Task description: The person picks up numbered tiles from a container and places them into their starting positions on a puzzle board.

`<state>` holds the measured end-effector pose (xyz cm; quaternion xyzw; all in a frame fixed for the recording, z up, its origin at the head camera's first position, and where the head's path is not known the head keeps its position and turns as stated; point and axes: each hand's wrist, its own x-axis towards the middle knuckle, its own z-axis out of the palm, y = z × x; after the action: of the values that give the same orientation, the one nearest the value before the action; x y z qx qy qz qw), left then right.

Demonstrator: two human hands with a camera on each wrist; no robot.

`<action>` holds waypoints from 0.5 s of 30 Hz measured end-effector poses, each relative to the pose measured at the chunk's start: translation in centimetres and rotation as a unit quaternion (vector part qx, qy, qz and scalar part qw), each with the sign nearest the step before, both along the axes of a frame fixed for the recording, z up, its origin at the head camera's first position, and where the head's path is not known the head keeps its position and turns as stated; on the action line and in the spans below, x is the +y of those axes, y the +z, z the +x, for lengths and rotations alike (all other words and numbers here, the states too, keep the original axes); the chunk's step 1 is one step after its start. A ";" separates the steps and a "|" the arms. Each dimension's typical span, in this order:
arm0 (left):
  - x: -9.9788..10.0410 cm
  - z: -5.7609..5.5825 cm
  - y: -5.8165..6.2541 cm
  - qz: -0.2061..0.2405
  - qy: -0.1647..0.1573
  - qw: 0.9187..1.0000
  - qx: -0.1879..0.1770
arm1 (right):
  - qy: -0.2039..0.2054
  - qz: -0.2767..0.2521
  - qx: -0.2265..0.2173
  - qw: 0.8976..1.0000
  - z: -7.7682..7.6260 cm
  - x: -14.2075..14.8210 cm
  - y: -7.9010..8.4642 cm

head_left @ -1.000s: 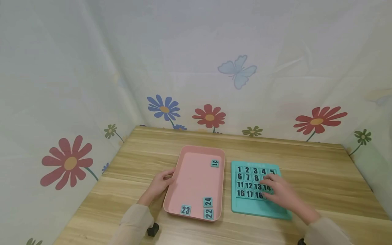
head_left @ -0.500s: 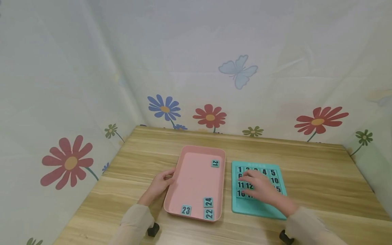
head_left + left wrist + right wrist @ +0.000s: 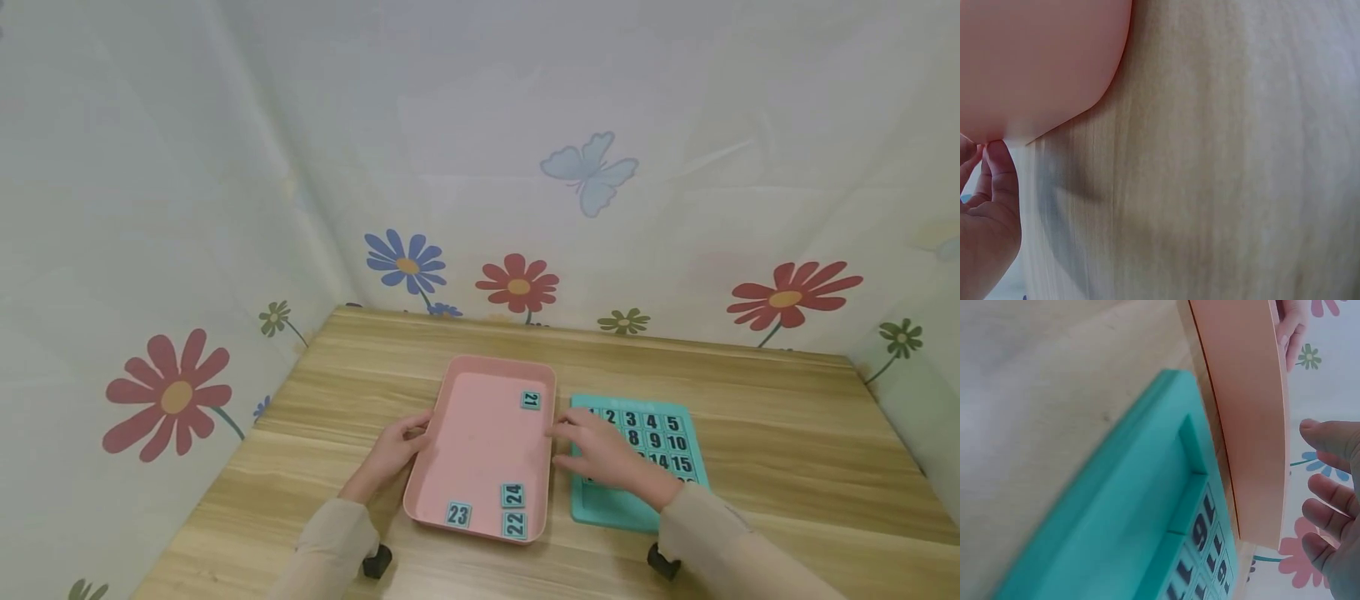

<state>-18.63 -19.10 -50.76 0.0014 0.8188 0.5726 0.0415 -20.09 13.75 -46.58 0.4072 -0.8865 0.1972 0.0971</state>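
My left hand [image 3: 393, 450] grips the left rim of a pink tray [image 3: 472, 442], thumb on the inner side; the left wrist view shows the fingertips [image 3: 999, 156] at its edge. In the tray lie number tiles: 21 [image 3: 531, 401] near the top right, 23 [image 3: 459, 515] at the bottom left, 24 [image 3: 513, 496] above 22 [image 3: 514, 525] at the bottom right. My right hand [image 3: 603, 450] hovers at the tray's right rim with nothing in it, fingers spread and loosely bent. It hides part of a teal number board [image 3: 618, 510] with rows of numbered tiles.
The tray and board rest on a wood-grain table [image 3: 787, 433], a narrow gap between them. Behind and at the left hangs a pale curtain [image 3: 465, 183] printed with flowers and a butterfly. Black straps [image 3: 377, 561] show at both wrists.
My right hand has moved left from over the middle of the number board to the tray's right rim. The left hand and the tiles in the tray stay in place.
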 end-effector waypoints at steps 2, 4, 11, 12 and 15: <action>0.0 0.0 0.0 0.000 -0.002 1.000 0.000 | -0.006 -0.002 -0.009 1.000 -0.7 -0.6 0.1; 0.0 0.1 0.1 0.002 -0.003 1.000 0.001 | -0.013 -0.004 -0.014 1.000 -1.4 -1.3 0.2; 0.0 0.1 0.2 0.009 -0.008 1.000 0.001 | -0.054 0.007 -0.026 0.998 -4.0 -3.1 -0.1; 0.0 0.1 0.2 0.008 -0.009 1.000 0.000 | -0.063 0.011 -0.022 0.998 -4.2 -3.4 -0.3; 0.0 0.0 0.1 -0.008 -0.008 1.000 0.004 | -0.096 0.028 -0.008 0.995 -5.0 -4.0 -0.9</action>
<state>-18.58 -19.14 -50.66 0.0101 0.8233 0.5660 0.0430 -25.10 9.76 -47.48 0.3213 -0.9273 0.1657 0.0968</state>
